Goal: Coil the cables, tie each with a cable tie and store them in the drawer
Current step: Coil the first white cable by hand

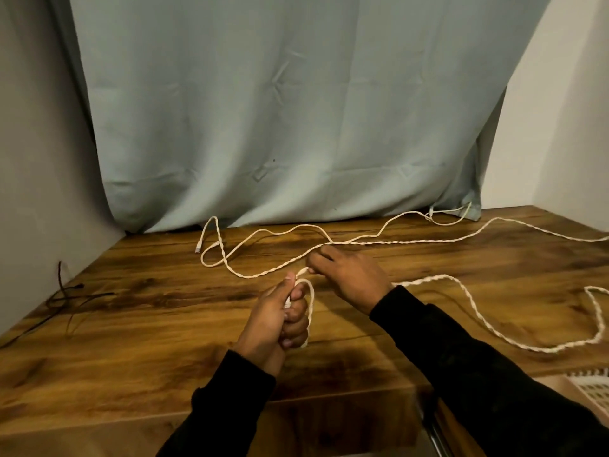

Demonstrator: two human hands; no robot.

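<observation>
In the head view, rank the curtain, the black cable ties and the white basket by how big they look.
1. Curtain.
2. Cable ties.
3. Basket, but it is cut off by the frame edge, so its rank is unsure.

Two hands in view: left hand (275,319) gripping, right hand (349,275) pinching. Two black sleeves (461,351). White twisted cable (428,241): strands too tangled to count separate cables; one plug end (197,249) visible far beyond left grip, another end unclear by curtain. One small loop round left fingers. Black cable ties (71,296): small bunch well left of grip, count unclear. One curtain (290,110). One wooden table (148,341). One white basket (591,389), right of and nearer than grip.
</observation>
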